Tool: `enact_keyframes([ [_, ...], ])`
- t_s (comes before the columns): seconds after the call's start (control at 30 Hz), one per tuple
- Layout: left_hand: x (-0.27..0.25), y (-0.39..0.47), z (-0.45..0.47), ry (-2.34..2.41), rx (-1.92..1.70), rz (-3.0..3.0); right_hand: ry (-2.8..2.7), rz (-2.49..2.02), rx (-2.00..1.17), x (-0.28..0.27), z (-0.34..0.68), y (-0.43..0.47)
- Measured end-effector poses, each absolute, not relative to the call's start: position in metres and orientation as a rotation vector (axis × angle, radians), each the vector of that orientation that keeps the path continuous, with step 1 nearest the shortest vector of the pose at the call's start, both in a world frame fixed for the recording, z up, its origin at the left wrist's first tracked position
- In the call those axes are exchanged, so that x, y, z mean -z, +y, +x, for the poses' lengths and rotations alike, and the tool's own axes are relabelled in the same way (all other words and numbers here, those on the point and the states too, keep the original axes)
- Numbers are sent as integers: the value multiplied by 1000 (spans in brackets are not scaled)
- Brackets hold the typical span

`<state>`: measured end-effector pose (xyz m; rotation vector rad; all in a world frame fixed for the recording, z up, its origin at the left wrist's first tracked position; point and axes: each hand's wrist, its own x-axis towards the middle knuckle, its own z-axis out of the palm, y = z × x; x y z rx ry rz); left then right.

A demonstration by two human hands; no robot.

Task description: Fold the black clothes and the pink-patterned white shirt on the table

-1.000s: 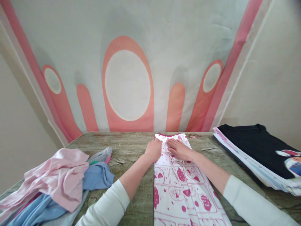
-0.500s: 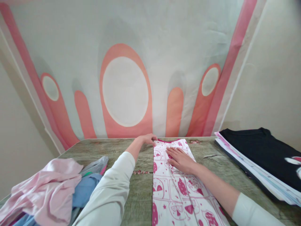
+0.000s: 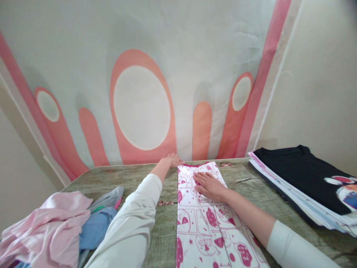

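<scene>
A long folded white shirt (image 3: 186,219) with magenta cartoon prints and a magenta neckline lies lengthwise on the table, its neck end at the far edge. At its far left corner is my left hand (image 3: 173,160), fingers bent and closed at the fabric's corner; the fingertips are partly hidden. My right hand (image 3: 210,186) rests palm down on the upper part of the shirt, its fingers stretched out to the left. A few lengthwise creases run down the shirt below that hand.
On the left lies a loose heap with a pink garment (image 3: 52,227), a blue cloth (image 3: 96,227) and a grey piece (image 3: 108,199). A stack of folded clothes topped by a black T-shirt (image 3: 295,175) stands at right. The wood-patterned table (image 3: 134,175) meets a printed wall hanging (image 3: 184,74).
My left hand has shifted slightly at the shirt's corner, its knuckles a little higher. My right hand stays flat on the shirt. The whole view has turned slightly.
</scene>
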<state>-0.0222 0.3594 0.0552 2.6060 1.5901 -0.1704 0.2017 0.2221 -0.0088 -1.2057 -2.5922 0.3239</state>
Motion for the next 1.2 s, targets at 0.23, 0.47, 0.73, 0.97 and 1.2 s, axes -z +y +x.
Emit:
enact_keyframes([
  [0.23, -33, 291, -2, 1681, -240, 2776, -2578, -1221, -320, 4, 201, 220],
  [0.47, -3, 248, 7, 1296, -295, 2904, -2457, -1335, -294, 9, 208, 224],
  [0.73, 3, 272, -4, 1494, -134, 2716, -2348, -1723, -276, 23, 243, 241],
  [0.97, -12, 222, 13, 1558, -280, 2806, -2220, -1697, -122, 19, 241, 230],
  [1.2, -23, 144, 6, 1356, -144, 2786, -2421, -1600, -221, 12, 249, 192],
])
